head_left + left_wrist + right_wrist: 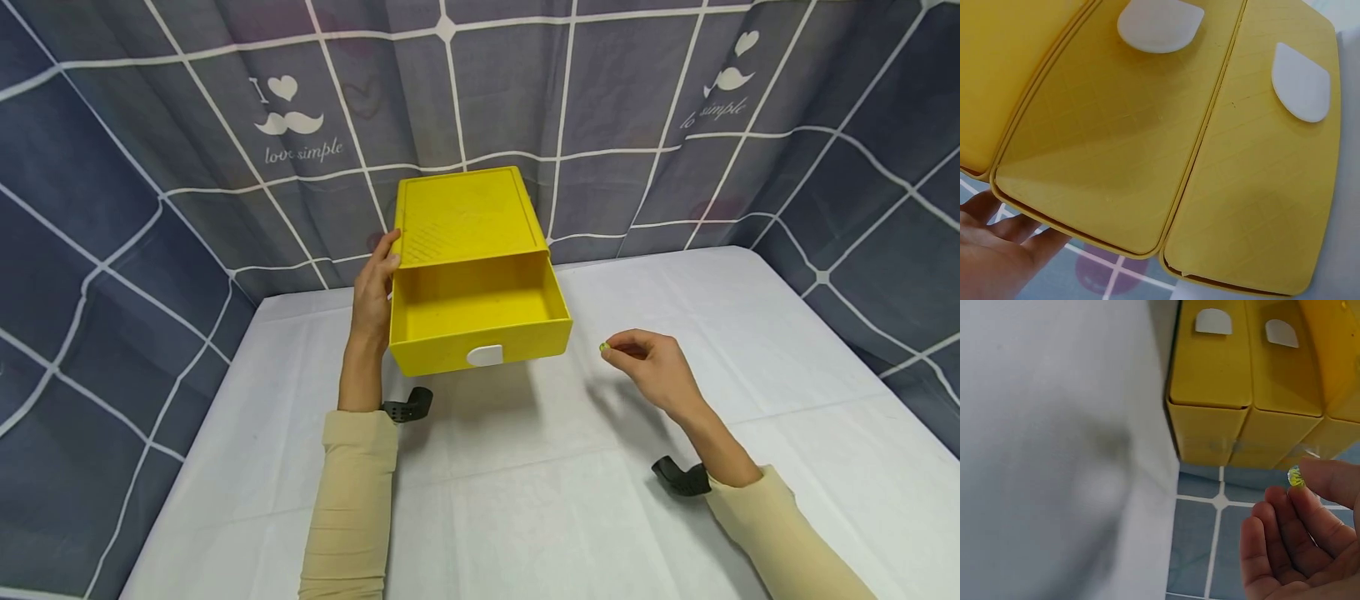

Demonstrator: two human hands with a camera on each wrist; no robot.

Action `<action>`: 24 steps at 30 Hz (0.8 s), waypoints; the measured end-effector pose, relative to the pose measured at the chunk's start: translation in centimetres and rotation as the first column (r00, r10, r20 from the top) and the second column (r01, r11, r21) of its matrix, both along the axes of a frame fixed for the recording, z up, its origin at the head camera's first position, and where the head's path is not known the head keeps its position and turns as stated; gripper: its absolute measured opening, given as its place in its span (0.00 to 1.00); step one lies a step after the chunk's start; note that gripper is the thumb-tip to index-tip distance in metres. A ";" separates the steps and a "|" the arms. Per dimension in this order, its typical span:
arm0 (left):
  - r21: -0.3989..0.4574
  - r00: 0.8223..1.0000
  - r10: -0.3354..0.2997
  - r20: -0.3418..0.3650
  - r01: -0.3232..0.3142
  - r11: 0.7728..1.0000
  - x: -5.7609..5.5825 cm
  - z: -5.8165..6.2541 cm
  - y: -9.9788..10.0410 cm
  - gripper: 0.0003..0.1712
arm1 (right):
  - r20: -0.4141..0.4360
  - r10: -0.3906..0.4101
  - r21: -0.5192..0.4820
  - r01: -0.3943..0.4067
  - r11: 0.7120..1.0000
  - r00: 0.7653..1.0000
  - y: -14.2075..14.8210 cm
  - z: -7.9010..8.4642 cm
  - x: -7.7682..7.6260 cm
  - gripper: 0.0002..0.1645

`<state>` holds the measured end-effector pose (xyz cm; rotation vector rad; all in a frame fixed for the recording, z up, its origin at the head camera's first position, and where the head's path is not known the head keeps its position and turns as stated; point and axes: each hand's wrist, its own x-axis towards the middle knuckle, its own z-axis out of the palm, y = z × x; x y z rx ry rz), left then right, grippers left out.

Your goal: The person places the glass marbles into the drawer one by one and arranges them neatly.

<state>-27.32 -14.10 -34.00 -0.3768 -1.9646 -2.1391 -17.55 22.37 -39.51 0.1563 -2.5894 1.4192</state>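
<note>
A yellow drawer cabinet [465, 212] stands at the back of the table. Its top drawer [480, 304] is pulled out, and the inside that shows is bare. In the left wrist view, two lower drawers [1110, 144] sit closed, each with a white tab handle [1300, 81]. My left hand [372, 300] rests against the cabinet's left side, its fingers extended along the wall. To the right of the drawer, above the table, my right hand [651, 371] pinches a small marble [1295, 477], clear with yellow-green streaks, between thumb and index finger. The other fingers bend loosely below.
A white cloth [540, 500] covers the table. Grey-blue checked curtains [300, 208] hang close behind the cabinet and along both sides. Black wrist mounts [682, 477] stick out from both forearms over the cloth.
</note>
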 end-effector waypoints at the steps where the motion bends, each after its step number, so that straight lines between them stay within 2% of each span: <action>1: -0.004 1.000 0.001 -0.002 -0.001 1.000 0.0 0.0 0.0 0.33 | -0.003 -0.003 -0.006 0.003 1.000 1.000 0.0 0.1 0.1 0.13; 7: -0.004 1.000 0.000 0.000 0.000 1.000 0.2 0.0 0.1 0.33 | -0.038 -0.005 -0.045 0.003 0.999 0.999 0.2 0.7 0.5 0.13; 24: 0.006 1.000 -0.003 0.004 0.003 1.000 0.2 0.1 0.0 0.33 | -0.107 -0.012 -0.053 0.006 0.999 0.994 -0.3 2.6 1.3 0.13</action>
